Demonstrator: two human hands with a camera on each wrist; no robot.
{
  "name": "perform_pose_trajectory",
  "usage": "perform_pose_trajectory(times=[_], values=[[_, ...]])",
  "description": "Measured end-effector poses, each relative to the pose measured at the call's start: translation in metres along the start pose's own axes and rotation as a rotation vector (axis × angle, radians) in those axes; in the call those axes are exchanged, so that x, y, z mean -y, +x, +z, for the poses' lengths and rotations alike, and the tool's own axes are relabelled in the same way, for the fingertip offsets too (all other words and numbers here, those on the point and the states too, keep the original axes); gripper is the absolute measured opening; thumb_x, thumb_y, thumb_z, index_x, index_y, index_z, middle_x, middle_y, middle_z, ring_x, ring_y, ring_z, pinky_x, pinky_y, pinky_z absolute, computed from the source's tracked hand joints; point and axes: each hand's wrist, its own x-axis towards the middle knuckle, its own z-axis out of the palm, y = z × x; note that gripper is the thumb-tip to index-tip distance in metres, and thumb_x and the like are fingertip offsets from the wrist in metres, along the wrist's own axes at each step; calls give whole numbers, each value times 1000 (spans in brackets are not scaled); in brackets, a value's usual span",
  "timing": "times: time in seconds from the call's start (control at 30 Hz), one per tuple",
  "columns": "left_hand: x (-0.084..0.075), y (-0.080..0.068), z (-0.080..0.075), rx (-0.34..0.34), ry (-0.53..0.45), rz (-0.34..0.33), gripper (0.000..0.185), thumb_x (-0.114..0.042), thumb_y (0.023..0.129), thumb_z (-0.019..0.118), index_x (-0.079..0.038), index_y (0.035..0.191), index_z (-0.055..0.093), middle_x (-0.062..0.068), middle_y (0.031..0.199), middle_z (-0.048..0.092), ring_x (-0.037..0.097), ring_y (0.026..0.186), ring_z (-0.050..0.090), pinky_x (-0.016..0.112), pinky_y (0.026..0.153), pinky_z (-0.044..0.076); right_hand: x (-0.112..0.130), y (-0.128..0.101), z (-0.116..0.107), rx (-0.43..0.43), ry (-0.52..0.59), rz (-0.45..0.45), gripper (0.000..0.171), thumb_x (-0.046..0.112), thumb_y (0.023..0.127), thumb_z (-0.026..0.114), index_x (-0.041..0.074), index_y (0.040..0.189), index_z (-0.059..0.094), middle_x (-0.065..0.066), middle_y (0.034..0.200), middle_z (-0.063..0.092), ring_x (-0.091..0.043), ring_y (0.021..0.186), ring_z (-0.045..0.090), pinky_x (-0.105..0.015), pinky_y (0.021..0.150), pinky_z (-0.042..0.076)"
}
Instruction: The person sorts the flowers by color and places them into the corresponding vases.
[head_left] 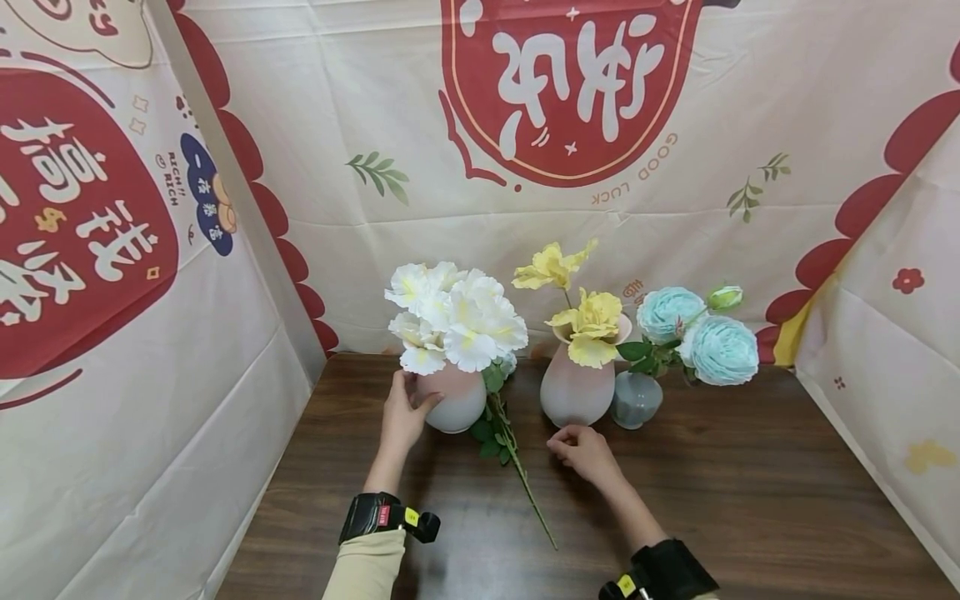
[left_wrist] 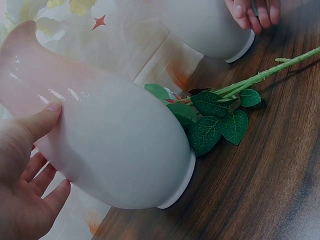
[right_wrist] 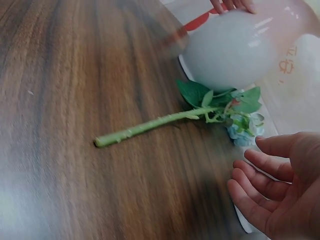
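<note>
My left hand point(head_left: 402, 414) holds the side of a pink-and-white vase point(head_left: 453, 402), thumb on the front and fingers at the left. White flowers point(head_left: 457, 315) with yellow centres stand in that vase. Beside it a loose flower stem point(head_left: 525, 483) lies on the table, with green leaves point(left_wrist: 220, 117) and a pale blue bloom point(right_wrist: 242, 131) partly hidden at its far end. My right hand point(head_left: 588, 454), fingers loosely bent and holding nothing, is just in front of a second pink-and-white vase point(head_left: 576, 392), which carries yellow flowers point(head_left: 592, 325).
At the right, a small grey-blue vase point(head_left: 636, 400) holds light blue flowers point(head_left: 720, 350) and a bud point(head_left: 724, 297). Printed cloth point(head_left: 300, 108) hangs behind and on both sides of the dark wooden table point(head_left: 750, 492).
</note>
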Motion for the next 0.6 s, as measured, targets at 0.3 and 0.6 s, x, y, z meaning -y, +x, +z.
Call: perform_pose_trajectory(times=[0.3, 0.6], values=[[0, 0, 0, -2, 11, 15, 58, -21, 83, 73, -7, 129, 40, 17, 139, 45, 32, 131, 43, 47, 106, 38, 2, -1, 18, 32, 19, -4, 11, 18, 88, 66, 7, 90, 69, -5, 81, 67, -19, 71, 65, -27, 59, 52], [2, 1, 1, 1, -1, 2, 59, -20, 83, 73, -7, 129, 40, 17, 140, 44, 32, 131, 42, 46, 107, 37, 3, -5, 36, 113, 102, -20, 16, 14, 88, 66, 0, 96, 66, -10, 80, 69, -20, 69, 65, -31, 61, 55]])
